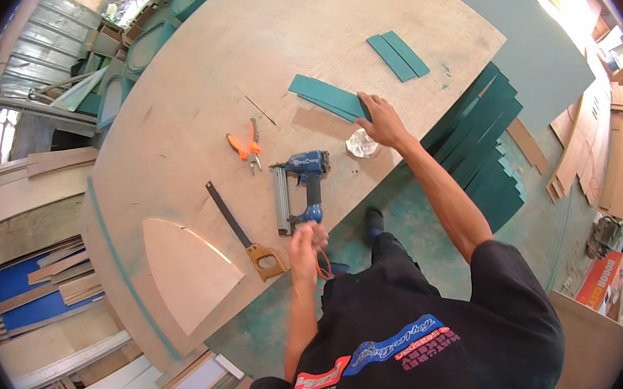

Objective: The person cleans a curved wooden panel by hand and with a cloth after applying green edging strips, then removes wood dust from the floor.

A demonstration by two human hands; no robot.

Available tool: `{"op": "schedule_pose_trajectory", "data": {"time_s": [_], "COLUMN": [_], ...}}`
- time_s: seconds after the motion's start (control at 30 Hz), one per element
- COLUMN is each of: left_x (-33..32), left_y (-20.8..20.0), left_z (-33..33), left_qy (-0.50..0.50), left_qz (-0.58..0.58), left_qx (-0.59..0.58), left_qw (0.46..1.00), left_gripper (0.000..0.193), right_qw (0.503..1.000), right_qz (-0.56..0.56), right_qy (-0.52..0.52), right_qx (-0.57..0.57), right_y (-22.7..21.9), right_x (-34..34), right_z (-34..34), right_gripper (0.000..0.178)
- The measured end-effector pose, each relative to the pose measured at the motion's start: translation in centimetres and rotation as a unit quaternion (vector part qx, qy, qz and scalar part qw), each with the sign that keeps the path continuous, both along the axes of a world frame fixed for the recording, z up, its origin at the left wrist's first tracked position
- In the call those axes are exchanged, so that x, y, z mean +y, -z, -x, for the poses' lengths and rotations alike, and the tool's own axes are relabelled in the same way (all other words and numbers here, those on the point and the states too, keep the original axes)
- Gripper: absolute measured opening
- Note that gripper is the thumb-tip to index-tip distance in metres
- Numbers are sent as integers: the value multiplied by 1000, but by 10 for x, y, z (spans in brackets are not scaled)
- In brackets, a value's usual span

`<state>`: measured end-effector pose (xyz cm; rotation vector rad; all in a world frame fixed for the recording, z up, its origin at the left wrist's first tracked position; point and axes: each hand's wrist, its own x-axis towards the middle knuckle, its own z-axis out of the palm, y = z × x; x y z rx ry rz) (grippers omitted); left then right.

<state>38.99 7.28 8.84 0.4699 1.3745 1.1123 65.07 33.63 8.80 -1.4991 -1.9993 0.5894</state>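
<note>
Head view: left fingers (317,234) clasp nailer (312,187) by table edge (351,197), right fingers (373,106) grip strips (328,97).

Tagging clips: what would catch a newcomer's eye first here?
Probably the blue nail gun on the table, with the left hand at its lower end. Next, orange-handled pliers to its upper left and, to its upper right, teal strips with the right hand at one end.
</note>
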Motion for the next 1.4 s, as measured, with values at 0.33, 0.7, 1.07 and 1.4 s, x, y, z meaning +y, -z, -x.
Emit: {"op": "schedule_pose_trajectory", "data": {"time_s": [0.33,0.7,1.07,1.4], "left_x": [-94,-25,50,68], "left_y": [18,-10,40,123], "left_z": [-20,-19,-76,-82], "left_qy": [92,184,281,247], "left_qz": [95,30,-250,-343], "left_qx": [224,440,543,714], "left_qw": [966,879,751,558], "left_gripper": [30,36,40,60], "right_qw": [972,964,826,799], "right_qz": [66,14,-38,484], "right_qy": [-28,202,457,312], "right_qx": [-226,-173,328,174], "right_y": [68,50,141,250], "right_x": [82,145,-86,-515], "right_z": [45,-90,-192,-80], "right_gripper": [58,53,37,93]}}
